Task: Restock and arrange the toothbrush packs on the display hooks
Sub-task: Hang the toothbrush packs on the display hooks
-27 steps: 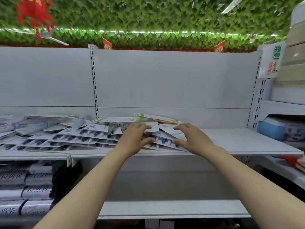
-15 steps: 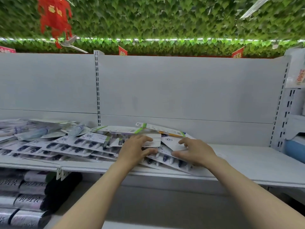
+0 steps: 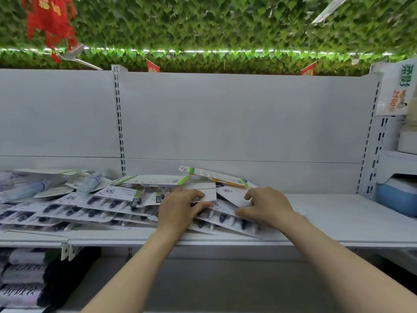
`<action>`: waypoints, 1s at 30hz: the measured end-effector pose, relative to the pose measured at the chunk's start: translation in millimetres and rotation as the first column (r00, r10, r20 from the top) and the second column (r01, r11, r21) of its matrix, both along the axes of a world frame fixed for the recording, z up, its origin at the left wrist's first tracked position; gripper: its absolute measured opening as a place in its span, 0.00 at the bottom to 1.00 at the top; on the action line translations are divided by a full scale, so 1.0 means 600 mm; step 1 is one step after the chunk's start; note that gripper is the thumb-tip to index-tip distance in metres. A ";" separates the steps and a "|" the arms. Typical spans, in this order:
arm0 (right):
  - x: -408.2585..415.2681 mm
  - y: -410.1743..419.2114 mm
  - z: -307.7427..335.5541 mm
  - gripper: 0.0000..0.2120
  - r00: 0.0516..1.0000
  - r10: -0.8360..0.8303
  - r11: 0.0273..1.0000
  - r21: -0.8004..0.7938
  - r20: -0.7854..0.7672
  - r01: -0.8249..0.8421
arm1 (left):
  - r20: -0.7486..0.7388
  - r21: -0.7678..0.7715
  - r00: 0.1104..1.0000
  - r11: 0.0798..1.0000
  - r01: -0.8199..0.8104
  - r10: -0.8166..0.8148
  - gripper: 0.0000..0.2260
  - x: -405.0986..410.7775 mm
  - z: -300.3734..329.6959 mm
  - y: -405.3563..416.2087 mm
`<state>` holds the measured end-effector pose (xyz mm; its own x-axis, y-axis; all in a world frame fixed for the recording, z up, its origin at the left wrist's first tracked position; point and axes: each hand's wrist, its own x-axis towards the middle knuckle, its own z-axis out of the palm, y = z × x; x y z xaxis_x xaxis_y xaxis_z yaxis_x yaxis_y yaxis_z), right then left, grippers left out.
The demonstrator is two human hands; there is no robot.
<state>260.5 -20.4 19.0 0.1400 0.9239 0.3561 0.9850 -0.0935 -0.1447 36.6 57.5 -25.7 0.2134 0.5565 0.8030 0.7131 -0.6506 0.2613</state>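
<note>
On the white shelf [image 3: 338,213] a loose pile of toothbrush packs [image 3: 74,208] lies flat, spread from the far left edge to the middle. At the far left, under the shelf, dark rolled goods [image 3: 22,274] carry grey printed characters that I cannot read. Above them, a red ornament [image 3: 49,23] hangs from the leafy ceiling.

Compared with half a second ago, the left hand [image 3: 178,213] has moved only a little: its fingers have slid further onto a white card pack [image 3: 203,192], and the thumb now lies under the edge with the barcode, so the hand pinches this pack. Before, the fingers were only resting on top. On a pack just left of this hand I can read the letters "YIKO", the rest is covered. Several packs show a small round logo; its text is too small.

The right hand [image 3: 268,206] is in nearly the same place as before. Its fingers are curled down on another white pack [image 3: 234,195], with the thumb low at the pack's near edge, gripping it. Under both hands lies a pack with dark and white brush heads [image 3: 228,220]. Behind, two packs with green stripes [image 3: 216,175] lean on the pile.

At the far right, a paper sign [image 3: 399,91] on the upright shows green characters and an orange number like "2500", blurred. Below it stands a blue box [image 3: 394,197].
</note>
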 end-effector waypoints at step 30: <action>0.084 -0.085 0.079 0.17 0.896 -0.149 0.640 0.650 -0.418 0.410 | 0.070 0.069 0.988 0.989 0.131 -0.136 0.23 -0.006 -0.015 0.004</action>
